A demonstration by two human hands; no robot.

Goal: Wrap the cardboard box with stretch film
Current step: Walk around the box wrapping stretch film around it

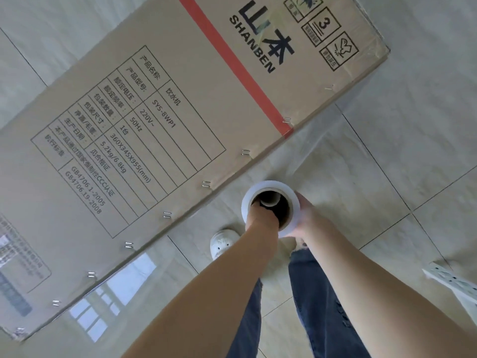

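Film roll held upright, right of box.
Left hand (260,215) fingers gripped inside stretch film roll (271,206) core; right hand (307,218) clasped its outside. Cardboard box (160,120) lay left, long axis near-left to far-right.

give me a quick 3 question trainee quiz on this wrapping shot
1. True or false: the left hand has its fingers pushed into the core of the film roll.
2. Where does the right hand hold the roll? A) on its outer side B) inside the core C) not at all
3. Fill in: the stripe across the box is ____.

Key: 1 true; 2 A; 3 red
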